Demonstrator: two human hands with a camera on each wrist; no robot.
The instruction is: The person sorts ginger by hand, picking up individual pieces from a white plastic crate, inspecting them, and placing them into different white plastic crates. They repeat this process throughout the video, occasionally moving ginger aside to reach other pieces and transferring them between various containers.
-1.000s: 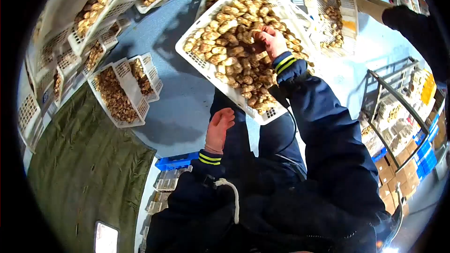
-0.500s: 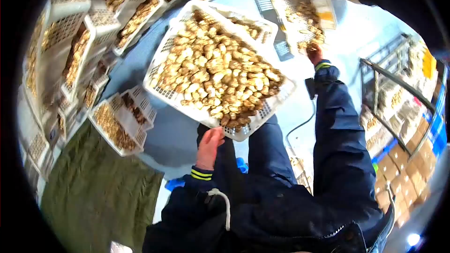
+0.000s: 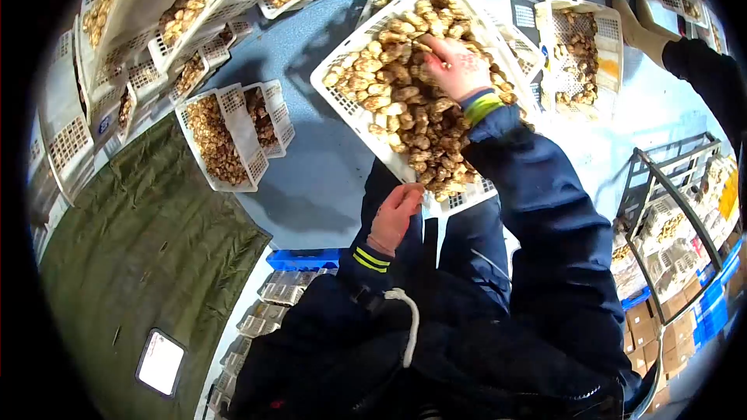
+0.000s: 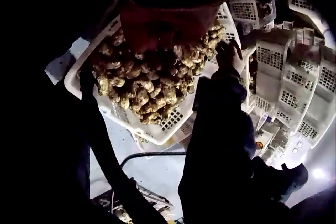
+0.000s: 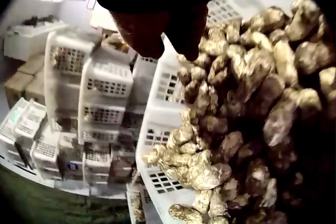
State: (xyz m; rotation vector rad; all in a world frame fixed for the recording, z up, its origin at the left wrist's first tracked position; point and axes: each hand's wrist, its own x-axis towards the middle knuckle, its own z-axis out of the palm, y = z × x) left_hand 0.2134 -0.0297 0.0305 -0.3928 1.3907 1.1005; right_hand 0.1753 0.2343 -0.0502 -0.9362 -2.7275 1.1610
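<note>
Navy sleeves (image 3: 545, 202), lower half of frame. Left hand (image 3: 393, 222) just below centre, fingers bent, tips at the lower edge of a white plastic basket (image 3: 334, 93); cannot tell whether it grips. Basket upper centre, overlapping the legs (image 3: 471, 245), long axis seemingly upper left to lower right; support hidden. Mushrooms (image 3: 412, 109) heaped inside: up from the left hand, directly under the right hand (image 3: 463, 70), clearly the nearer. Right comes in from the right, fingers pointing upper left, tips down at the heap; whether it pinches a mushroom is hidden. Hands well apart. Relation that counts, I judge: right over the heap, left only at its border. Farther: blue floor (image 3: 311, 187), part-filled basket (image 3: 609, 29) upper right.
</note>
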